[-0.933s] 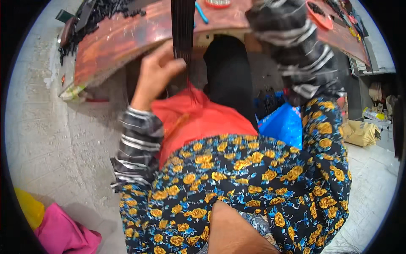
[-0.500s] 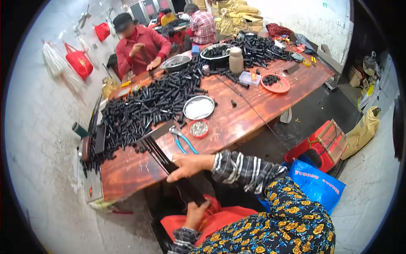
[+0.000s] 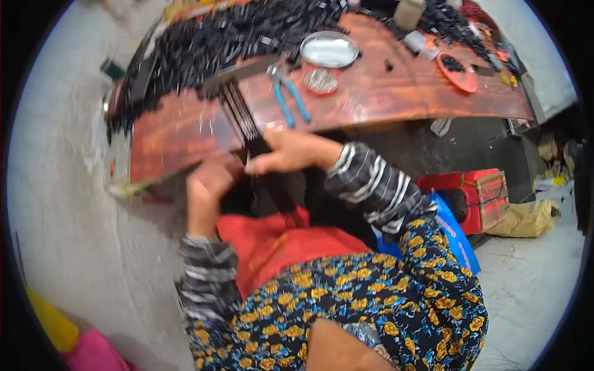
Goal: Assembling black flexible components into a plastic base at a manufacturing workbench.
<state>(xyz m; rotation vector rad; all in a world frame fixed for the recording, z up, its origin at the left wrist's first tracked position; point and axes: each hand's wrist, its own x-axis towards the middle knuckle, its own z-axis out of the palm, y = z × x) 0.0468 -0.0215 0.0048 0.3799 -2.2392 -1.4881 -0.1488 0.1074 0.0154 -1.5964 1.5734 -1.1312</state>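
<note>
My right hand (image 3: 288,151) is closed around a bundle of thin black rods (image 3: 240,111). The rods reach up over the table edge to a flat dark bar (image 3: 241,74) lying on the table, and the bundle's dark lower end slopes down toward my lap. Beside it on the left, my left hand (image 3: 210,182) is raised and smeared by motion, so its fingers are unclear. Just right of the bar lie pliers (image 3: 289,102) with blue handles. A red cloth (image 3: 272,260) covers part of my lap, over a flowered garment.
Black tube-like pieces (image 3: 210,49) heap over the far left of the wooden table (image 3: 396,93). Near the pliers stand a red bowl (image 3: 322,94) of small metal bits and a metal dish (image 3: 303,52). An orange plate (image 3: 467,82) holds black pieces. A red stool (image 3: 470,191) stands at right.
My left hand has moved up from the bundle's lower end to beside my right hand. The view has tilted down, so the co-workers across the table are out of sight.
</note>
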